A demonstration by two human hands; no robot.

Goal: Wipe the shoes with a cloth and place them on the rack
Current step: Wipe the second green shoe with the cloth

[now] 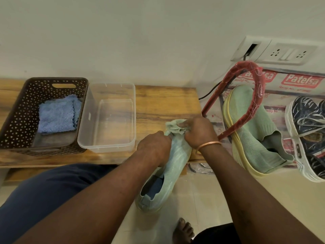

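Green shoe [175, 159] gripped by L hand [153, 147], R hand [198, 132] pinching cloth [173, 126] at toe, "Patelsa" on wrap [299, 81]

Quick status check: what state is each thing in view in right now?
left hand, grips the green shoe's toe end.
right hand, bunches the green cloth against that shoe.
green shoe, held, not on the rack.
second green shoe, tilted on the rack.
dark patterned shoe, on the rack.
blue cloth, folded, in the basket.
clear tub, open, no lid.
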